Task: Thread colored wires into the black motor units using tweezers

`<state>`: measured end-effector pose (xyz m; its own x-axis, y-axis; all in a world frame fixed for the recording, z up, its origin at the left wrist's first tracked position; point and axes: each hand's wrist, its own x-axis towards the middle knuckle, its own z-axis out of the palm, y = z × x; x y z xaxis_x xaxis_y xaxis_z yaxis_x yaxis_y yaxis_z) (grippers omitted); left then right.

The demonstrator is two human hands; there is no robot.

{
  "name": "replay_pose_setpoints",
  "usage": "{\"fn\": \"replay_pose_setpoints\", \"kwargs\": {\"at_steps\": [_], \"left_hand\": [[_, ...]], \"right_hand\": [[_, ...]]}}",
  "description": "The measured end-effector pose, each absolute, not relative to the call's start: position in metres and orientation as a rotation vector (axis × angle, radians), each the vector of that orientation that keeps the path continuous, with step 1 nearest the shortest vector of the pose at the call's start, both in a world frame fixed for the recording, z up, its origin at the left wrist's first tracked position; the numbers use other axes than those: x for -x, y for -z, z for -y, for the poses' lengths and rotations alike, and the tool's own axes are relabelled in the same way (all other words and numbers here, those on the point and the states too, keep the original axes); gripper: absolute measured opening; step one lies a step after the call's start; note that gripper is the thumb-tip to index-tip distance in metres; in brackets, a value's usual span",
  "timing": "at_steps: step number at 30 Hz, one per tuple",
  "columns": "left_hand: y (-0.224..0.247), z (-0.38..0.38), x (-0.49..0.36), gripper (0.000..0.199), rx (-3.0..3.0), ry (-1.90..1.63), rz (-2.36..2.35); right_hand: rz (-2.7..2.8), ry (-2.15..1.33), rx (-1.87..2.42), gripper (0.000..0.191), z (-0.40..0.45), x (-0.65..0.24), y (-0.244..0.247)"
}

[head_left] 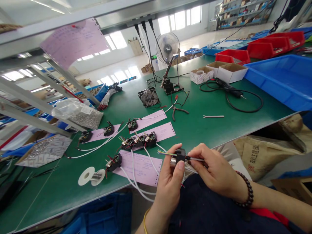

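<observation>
My left hand (170,182) grips a small black device housing (180,156) between thumb and fingers, with thin coloured wires (165,152) sticking out of its left side. My right hand (214,167) is closed on the cable (195,159) where it enters the housing's right side. Both hands are just off the table's front edge, above my lap. Left of them, similar black housings with white cables lie on pink paper sheets; one housing (114,162) is on the nearest sheet (141,167), and several (139,140) stand in a row behind it.
A solder spool (97,177) lies at the front left. Farther back are a small fan (148,97), a soldering iron stand (168,86), pliers (179,110) and a wrench (213,116). An electric screwdriver (230,88) with a looped cord lies before a blue tray (280,76).
</observation>
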<state>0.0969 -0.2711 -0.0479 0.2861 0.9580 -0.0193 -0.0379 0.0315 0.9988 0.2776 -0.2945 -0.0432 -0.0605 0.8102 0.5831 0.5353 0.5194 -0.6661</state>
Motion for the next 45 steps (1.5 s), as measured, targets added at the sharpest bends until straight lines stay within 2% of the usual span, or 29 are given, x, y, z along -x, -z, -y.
{"fn": "replay_pose_setpoints", "kwargs": {"at_steps": [10, 13, 18, 22, 26, 33, 35, 38, 39, 45], "left_hand": [[0.057, 0.269, -0.089, 0.045, -1.715, -1.082, -1.057], [0.052, 0.27, -0.091, 0.046, -1.625, -1.059, -1.09], [0.047, 0.273, -0.101, 0.052, -1.215, -1.006, -1.0], [0.053, 0.272, -0.103, 0.049, -1.307, -1.051, -1.06], [0.059, 0.269, -0.097, 0.045, -1.612, -1.116, -1.07], [0.055, 0.267, -0.092, 0.042, -1.85, -1.142, -1.012], [0.053, 0.267, -0.093, 0.043, -1.765, -1.143, -1.041], [0.053, 0.27, -0.095, 0.046, -1.593, -1.144, -1.085], [0.053, 0.27, -0.096, 0.046, -1.564, -1.151, -1.094], [0.054, 0.273, -0.098, 0.047, -1.583, -1.146, -1.113]], "right_hand": [[1.743, -0.352, 1.19, 0.011, 0.291, -0.271, 0.042], [1.746, -0.318, 1.183, 0.01, 0.291, -0.268, 0.043], [1.775, -0.048, 1.087, 0.012, 0.284, -0.267, 0.046], [1.787, -0.017, 1.097, 0.021, 0.278, -0.269, 0.048], [1.768, -0.197, 1.157, 0.032, 0.279, -0.269, 0.047], [1.684, -0.846, 1.093, 0.051, 0.275, -0.27, 0.038], [1.691, -0.915, 1.059, 0.047, 0.274, -0.272, 0.033], [1.755, -0.839, 1.154, 0.012, 0.276, -0.275, 0.029], [1.774, -0.766, 1.187, 0.006, 0.278, -0.275, 0.029], [1.859, -0.253, 1.143, 0.013, 0.277, -0.272, 0.04]]}}
